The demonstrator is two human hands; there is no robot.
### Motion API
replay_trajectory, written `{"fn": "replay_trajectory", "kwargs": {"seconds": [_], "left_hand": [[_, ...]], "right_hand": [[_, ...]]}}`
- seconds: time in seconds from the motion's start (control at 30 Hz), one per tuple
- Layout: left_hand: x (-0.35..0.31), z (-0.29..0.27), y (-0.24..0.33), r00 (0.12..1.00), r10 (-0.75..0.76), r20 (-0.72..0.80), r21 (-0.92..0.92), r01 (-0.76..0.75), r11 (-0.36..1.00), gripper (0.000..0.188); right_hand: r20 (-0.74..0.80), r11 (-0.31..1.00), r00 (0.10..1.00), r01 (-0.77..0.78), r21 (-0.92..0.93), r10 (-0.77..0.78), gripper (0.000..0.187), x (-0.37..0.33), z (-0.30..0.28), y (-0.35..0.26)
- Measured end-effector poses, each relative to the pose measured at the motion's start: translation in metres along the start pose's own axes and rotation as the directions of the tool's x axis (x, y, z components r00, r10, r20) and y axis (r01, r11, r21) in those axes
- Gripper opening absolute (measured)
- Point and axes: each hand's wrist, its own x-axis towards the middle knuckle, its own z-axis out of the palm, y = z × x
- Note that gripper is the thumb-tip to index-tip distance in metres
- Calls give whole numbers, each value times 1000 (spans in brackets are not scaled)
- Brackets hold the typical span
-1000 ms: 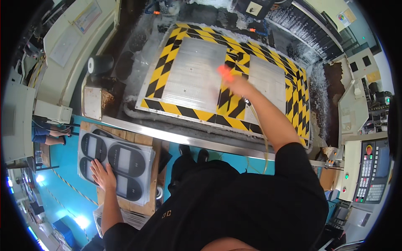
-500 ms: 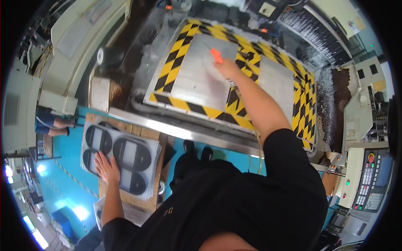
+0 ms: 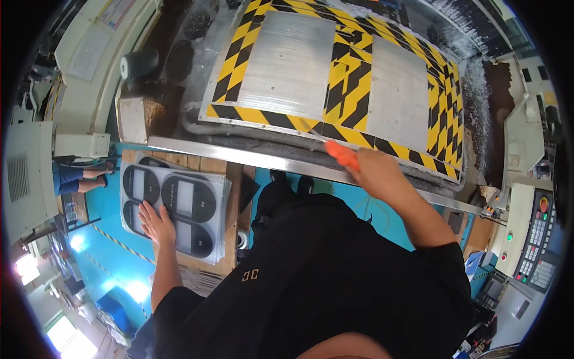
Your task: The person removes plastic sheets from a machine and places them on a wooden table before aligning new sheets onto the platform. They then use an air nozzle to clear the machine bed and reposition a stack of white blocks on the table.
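Observation:
My right hand (image 3: 378, 172) is wrapped round an orange air blow gun (image 3: 341, 154) at the front edge of the machine bed. Its thin nozzle points up and left over the near strip of black-and-yellow striped tape (image 3: 281, 119). Two bare metal plates (image 3: 287, 66) lie framed by this tape. My left hand (image 3: 158, 224) rests flat, fingers spread, on a stack of clear sheets (image 3: 220, 206) with black rounded shapes on them. The stack sits on a wooden surface (image 3: 233, 224) to the left of my body. My fingers cover part of one black shape.
A metal rail (image 3: 251, 157) runs along the machine's front, between me and the bed. At the right stands a control panel (image 3: 535, 251) with a red button. A grey cylinder (image 3: 139, 64) projects at the bed's left. Another person's legs (image 3: 89, 179) show at the far left.
My right hand has come from over the left metal plate back toward me and to the right, with the air blow gun. My left hand stays on the sheets. The view has shifted slightly.

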Motion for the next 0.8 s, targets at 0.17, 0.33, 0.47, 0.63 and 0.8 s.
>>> {"fn": "replay_trajectory", "kwargs": {"seconds": [0.17,0.33,0.47,0.63,0.8], "left_hand": [[0,2,-4,1000,6,-12,32,-6,999,69],[-4,0,-4,1000,6,-6,25,-5,1000,69],[-1,-7,3,1000,-11,3,16,11,1000,68],[-1,-5,8,999,-14,36,1,14,1000,67],[-6,3,-8,1000,-31,-4,38,31,999,69]], "right_hand": [[-60,950,949,-309,34,311,34,12,-6,64],[-9,639,847,-395,660,532,37,138,-6,118],[196,672,901,-422,608,388,42,207,17,69],[-61,882,946,-272,384,319,48,231,25,40],[-58,817,897,-371,441,439,58,171,2,108]]}}
